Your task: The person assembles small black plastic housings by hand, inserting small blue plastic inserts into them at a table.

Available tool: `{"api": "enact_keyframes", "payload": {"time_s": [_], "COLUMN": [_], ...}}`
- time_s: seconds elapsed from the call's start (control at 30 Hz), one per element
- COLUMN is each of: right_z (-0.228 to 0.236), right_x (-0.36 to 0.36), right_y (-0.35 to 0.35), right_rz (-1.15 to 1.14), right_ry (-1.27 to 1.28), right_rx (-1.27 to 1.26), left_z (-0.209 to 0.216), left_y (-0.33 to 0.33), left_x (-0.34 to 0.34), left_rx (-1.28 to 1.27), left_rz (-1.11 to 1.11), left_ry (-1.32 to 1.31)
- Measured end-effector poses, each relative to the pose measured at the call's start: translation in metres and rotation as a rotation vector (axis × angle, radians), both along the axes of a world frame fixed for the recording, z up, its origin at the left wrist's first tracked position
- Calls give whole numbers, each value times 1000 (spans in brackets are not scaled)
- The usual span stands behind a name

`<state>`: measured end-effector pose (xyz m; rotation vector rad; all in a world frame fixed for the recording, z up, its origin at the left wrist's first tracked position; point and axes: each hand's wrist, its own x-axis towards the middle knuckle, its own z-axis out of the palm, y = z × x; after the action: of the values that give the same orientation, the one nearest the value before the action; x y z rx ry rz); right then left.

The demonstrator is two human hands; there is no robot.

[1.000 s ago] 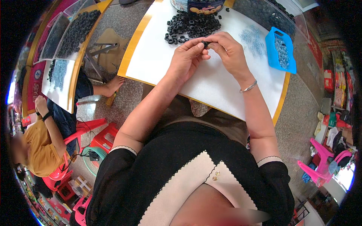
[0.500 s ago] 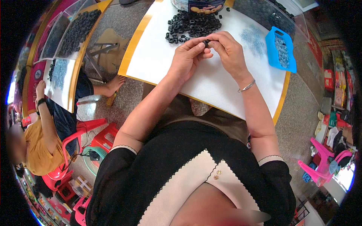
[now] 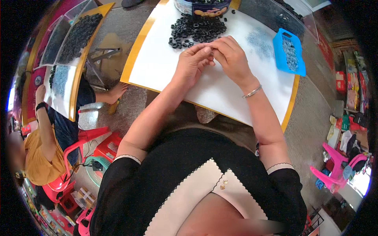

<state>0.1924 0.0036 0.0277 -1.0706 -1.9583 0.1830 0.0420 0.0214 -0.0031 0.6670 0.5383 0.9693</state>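
The bare left hand (image 3: 191, 63) and bare right hand (image 3: 233, 61) meet above the flat white table with yellow edges (image 3: 153, 59). Their fingertips touch, but I can't tell how tightly they pinch or what they hold. Small black plastic-looking rings (image 3: 199, 28) lie heaped just past them.

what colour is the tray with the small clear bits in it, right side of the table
Bright blue; the tray shows best in the head view.

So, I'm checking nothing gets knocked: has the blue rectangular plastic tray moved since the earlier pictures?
No. Judged against the yellow-edged white table, the blue rectangular plastic tray keeps its place at the right edge; only the camera's view shifted.
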Motion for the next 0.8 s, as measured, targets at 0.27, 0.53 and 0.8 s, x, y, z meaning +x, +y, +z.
{"api": "enact_keyframes", "payload": {"time_s": [0.27,0.53,0.8], "right_z": [1,-1,2], "right_x": [-3,-1,-4], "right_y": [-3,-3,-3], "right_rz": [0,-61,-56], "right_ry": [173,222,276], "right_rx": [-187,-258,-270], "left_z": [-1,-3,0], "left_y": [1,-1,-1], "left_x": [-4,-1,-3], "left_rx": [-35,-53,-58], "left_rz": [-32,1,-26], "left_ry": [-24,-55,-34]}}
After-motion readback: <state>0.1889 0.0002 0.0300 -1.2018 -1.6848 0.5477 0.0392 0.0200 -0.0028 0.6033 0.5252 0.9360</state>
